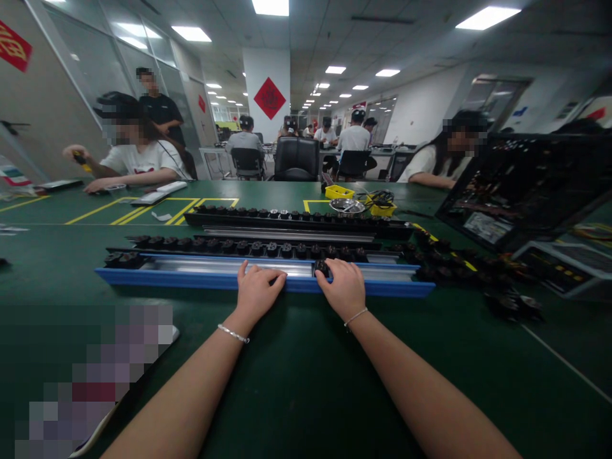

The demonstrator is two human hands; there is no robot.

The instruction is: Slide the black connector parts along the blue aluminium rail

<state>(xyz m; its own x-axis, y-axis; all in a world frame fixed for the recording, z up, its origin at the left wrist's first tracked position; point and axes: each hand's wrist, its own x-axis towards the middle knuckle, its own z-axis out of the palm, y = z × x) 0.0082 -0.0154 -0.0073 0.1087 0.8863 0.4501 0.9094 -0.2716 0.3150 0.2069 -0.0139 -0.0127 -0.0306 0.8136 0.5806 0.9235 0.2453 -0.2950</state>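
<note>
- The long, straight blue channel with a silvery metal inner strip (191, 280) lies on the flat green tabletop (287, 382), crosswise before the person; it looks stiff and fairly light, its smooth walls perhaps slippery. Steadying it by both long edges should suit.
- The left hand (257, 290) is open, fingers spread over the channel, thumb along its near edge.
- The right hand (345, 287) is closed on a small, black, chunky component (321, 268) within the channel; it looks hard and light, best pinched by its opposite sides, sparing any fine details on top.
- Just behind lies a long black rail with rounded black pieces (229, 247); whether those are fixed or loose, I cannot tell.
</note>
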